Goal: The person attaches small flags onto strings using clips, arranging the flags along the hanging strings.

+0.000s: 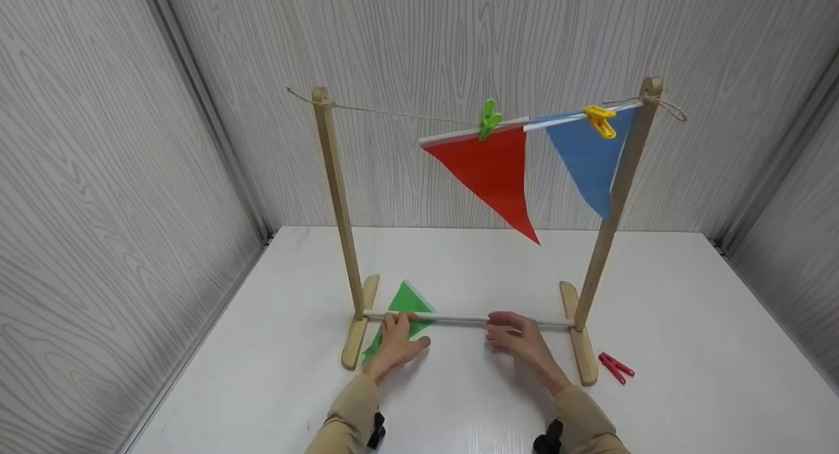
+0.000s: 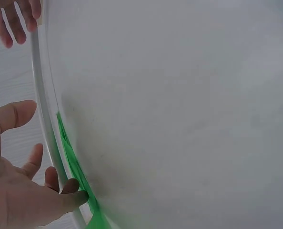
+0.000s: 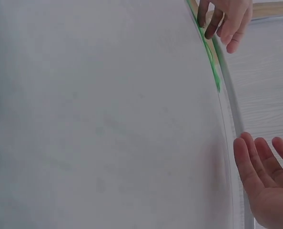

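Observation:
A green pennant [image 1: 408, 303] lies on the table around the white crossbar [image 1: 459, 319], between the feet of a wooden stand. My left hand [image 1: 398, 341] reaches over it; in the left wrist view its fingertips [image 2: 79, 196] meet or nearly meet the green pennant [image 2: 75, 167], with the thumb apart and no pinch visible. My right hand [image 1: 524, 342] is held at the crossbar farther right, fingers loosely bent and holding nothing. In the right wrist view those fingers [image 3: 256, 157] are spread beside the bar; whether they touch it I cannot tell.
A string [image 1: 400, 114] spans the two wooden posts. From it hang a red pennant [image 1: 498, 172] under a green clothespin [image 1: 488, 118] and a blue pennant [image 1: 590, 159] under a yellow clothespin [image 1: 600, 121]. Beside the right foot lies a red clothespin [image 1: 616, 367].

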`<action>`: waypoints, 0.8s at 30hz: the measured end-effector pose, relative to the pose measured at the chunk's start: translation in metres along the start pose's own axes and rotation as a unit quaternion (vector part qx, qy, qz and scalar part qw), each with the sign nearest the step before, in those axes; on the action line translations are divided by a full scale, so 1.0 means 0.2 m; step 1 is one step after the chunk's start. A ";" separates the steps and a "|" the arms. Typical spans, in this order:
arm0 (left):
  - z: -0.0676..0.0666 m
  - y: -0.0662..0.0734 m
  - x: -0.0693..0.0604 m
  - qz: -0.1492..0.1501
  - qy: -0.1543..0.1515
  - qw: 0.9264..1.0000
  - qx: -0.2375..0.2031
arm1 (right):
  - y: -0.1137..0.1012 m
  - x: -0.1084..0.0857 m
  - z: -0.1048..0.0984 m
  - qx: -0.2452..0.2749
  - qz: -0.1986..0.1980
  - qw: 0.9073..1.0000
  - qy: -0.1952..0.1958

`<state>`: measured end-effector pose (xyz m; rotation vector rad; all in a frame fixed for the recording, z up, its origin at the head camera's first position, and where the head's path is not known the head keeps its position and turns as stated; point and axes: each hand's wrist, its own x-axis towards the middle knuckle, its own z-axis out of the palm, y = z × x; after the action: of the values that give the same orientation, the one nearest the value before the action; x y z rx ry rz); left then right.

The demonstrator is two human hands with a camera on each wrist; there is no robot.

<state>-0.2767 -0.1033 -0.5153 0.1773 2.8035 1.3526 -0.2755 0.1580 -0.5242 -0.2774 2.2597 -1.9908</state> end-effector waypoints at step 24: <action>0.03 0.03 -0.07 0.046 -0.073 0.994 0.070 | 0.05 0.01 -0.04 -0.026 0.034 0.998 -0.036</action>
<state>-0.2627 -0.0962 -0.5139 0.3957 2.7961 1.1087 -0.2802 0.1663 -0.5325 -0.2686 2.2479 -1.8599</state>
